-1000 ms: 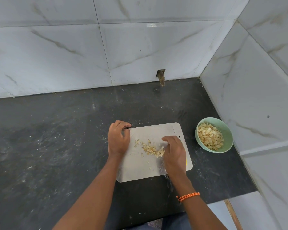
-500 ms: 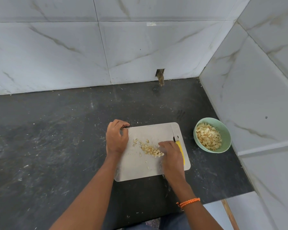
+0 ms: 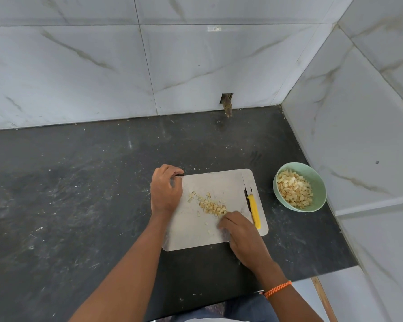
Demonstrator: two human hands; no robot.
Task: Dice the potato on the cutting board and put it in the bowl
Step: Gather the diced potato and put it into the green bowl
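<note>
The dice (image 3: 211, 206) lie mid-board (image 3: 219, 182), just beyond the right hand (image 3: 240, 231), whose fingers seem curled, perhaps empty. Left hand (image 3: 165, 191) grips the board's edge; bowl (image 3: 318, 182) stands right.

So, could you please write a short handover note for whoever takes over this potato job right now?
Left hand: curled on the cutting board's left edge.
Right hand: empty, fingers at the near end of the diced potato pile on the board.
Knife: lying on the board's right side.
Green bowl: on the counter right of the board, already holding many dice.
Left: move the pile and stray bits into the bowl.
</note>
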